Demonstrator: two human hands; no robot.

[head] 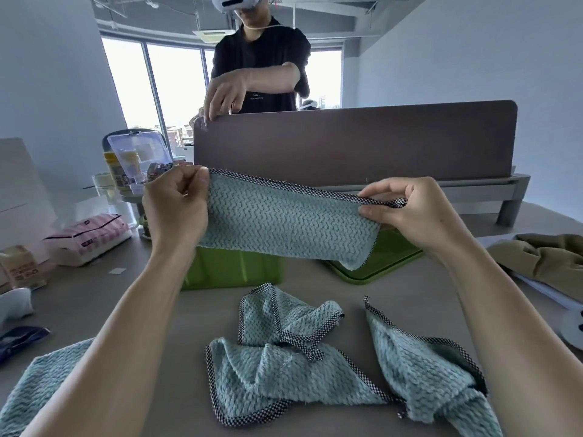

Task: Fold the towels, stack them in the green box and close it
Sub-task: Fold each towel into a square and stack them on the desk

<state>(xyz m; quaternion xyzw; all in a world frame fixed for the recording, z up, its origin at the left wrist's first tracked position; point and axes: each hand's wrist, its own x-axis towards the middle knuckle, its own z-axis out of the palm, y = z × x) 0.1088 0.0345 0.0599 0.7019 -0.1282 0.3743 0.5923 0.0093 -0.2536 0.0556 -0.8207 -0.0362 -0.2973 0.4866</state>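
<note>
I hold a teal towel point(284, 222) with checked black-and-white trim up above the table, folded over and stretched between both hands. My left hand point(175, 206) pinches its top left corner. My right hand point(407, 209) pinches the top right corner. Behind and below the towel stands the green box point(233, 269), partly hidden by it, and its green lid point(388, 257) lies to the right. Two crumpled teal towels lie on the table in front, one in the middle point(277, 357) and one to the right point(429, 370). A further teal towel point(34, 392) lies at the bottom left, under my forearm.
A brown divider panel point(362, 140) runs along the table's far edge, and a person in black stands behind it. At the left are a pink-striped packet point(91, 238), a clear plastic container point(138, 159) and a carton point(22, 266). An olive cloth point(549, 257) lies at right.
</note>
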